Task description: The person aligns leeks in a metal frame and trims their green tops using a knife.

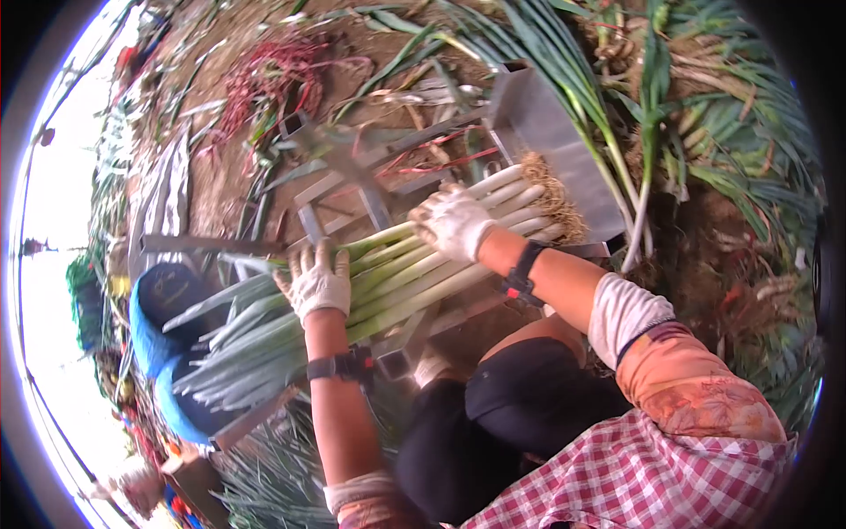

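Observation:
Several long green onions (pixel 414 269) lie side by side across a metal frame (pixel 361 181), their roots toward the metal tray (pixel 564 132) on the right and their leaves spread to the left. My left hand (pixel 317 280), in a whitish glove, rests on the green part with its fingers spread. Nearer the roots, my right hand (pixel 451 222), gloved too, lies on the white stalks; its fingers are bent and partly apart. Neither hand is wrapped round the stalks.
Blue containers (pixel 167 388) stand at the left beneath the leaf tips. A tangle of red string (pixel 273 84) lies on the soil behind the frame. More onions (pixel 749 132) are heaped at the right, and loose ones (pixel 639 159) lean beside the tray.

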Available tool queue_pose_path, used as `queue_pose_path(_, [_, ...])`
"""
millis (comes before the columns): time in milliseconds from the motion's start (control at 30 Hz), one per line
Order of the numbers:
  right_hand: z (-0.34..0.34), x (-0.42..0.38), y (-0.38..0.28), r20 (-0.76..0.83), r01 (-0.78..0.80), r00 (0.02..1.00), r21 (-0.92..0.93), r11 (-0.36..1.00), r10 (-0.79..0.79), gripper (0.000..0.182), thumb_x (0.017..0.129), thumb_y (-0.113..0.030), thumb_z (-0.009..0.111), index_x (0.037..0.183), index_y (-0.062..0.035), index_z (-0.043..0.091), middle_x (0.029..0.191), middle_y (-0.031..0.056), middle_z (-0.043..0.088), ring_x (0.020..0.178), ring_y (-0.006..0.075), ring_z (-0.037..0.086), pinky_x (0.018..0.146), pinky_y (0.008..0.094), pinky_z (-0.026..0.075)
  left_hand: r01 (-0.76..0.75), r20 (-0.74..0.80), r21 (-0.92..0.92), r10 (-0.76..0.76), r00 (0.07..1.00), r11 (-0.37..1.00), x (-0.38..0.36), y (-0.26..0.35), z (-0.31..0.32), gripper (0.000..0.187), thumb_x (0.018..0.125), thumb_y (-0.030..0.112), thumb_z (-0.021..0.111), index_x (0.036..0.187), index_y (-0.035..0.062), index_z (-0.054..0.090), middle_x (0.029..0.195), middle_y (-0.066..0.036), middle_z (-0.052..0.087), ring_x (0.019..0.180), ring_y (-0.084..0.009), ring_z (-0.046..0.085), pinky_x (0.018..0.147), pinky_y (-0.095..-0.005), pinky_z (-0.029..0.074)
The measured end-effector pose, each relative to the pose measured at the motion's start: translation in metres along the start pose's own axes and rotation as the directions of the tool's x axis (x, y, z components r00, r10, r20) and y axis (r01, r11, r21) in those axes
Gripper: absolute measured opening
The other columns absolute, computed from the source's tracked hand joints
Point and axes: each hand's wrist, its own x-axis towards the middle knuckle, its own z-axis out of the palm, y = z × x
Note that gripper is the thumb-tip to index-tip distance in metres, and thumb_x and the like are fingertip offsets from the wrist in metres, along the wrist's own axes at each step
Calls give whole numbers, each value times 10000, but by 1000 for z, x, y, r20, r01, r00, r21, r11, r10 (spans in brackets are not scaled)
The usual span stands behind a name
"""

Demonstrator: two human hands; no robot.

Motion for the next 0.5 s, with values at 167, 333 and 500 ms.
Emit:
queue_pose_path(167, [8, -10, -1, -184, -54, 982, -19, 998, 49, 300, 890, -380, 451, 1035, -142, 563, 986, 73, 602, 984, 244, 557, 948, 417, 345, 11, -194, -35, -18, 981, 999, -24, -5, 20, 359, 884, 419, 479, 1179, 225, 549, 1235, -43, 538, 1236, -248, 423, 1062, -559, 196])
queue_pose_path(333, [1, -11, -2, -96, -53, 994, -61, 997, 47, 360, 912, -433, 400, 1102, -162, 543, 1024, 80, 596, 997, 245, 550, 904, 408, 352, -48, -254, -53, 33, 967, 997, -18, -13, 18, 316, 902, 412, 454, 1104, 216, 597, 1119, -20, 604, 1137, -229, 504, 1055, -523, 221])
queue_pose_path(500, [6, -12, -2, -142, -46, 989, -50, 998, 38, 325, 892, -380, 447, 1106, -159, 552, 975, 79, 592, 957, 256, 549, 868, 406, 374, 233, -33, 40, -231, 972, 972, -7, -76, -12, 436, 934, 472, 302, 1101, 212, 610, 1146, -19, 601, 1159, -223, 480, 1082, -517, 156])
